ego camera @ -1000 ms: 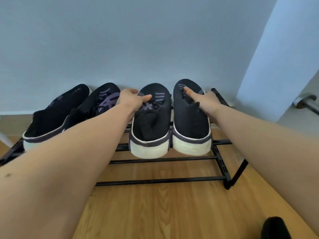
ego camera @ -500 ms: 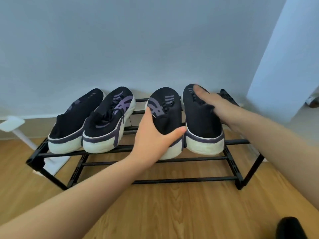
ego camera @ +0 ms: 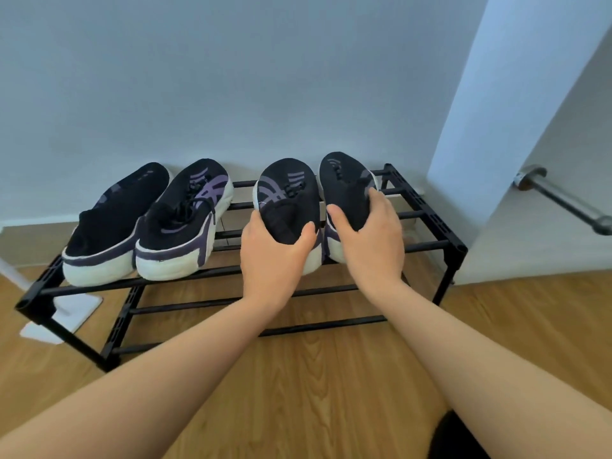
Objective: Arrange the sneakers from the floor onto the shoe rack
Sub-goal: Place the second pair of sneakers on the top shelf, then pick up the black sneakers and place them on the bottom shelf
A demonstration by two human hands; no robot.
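Note:
Several black sneakers with purple stripes and white soles sit side by side on the top bars of a low black shoe rack [ego camera: 458, 248], toes to the wall. The leftmost sneaker [ego camera: 112, 220] and the second sneaker [ego camera: 185, 223] lie untouched. My left hand [ego camera: 271, 256] grips the heel of the third sneaker [ego camera: 288, 193]. Around the heel of the fourth sneaker [ego camera: 344, 183], at the rack's right end, my right hand [ego camera: 371, 240] is closed.
The rack stands on a wooden floor against a pale wall. A white door with a metal lever handle [ego camera: 559, 200] is to the right. A white flat object [ego camera: 63, 316] lies under the rack's left end. A dark shape [ego camera: 463, 438] shows at the bottom right.
Both hands slid back from the toes and laces to the heels of the two right sneakers. The view pulled back, showing the whole rack.

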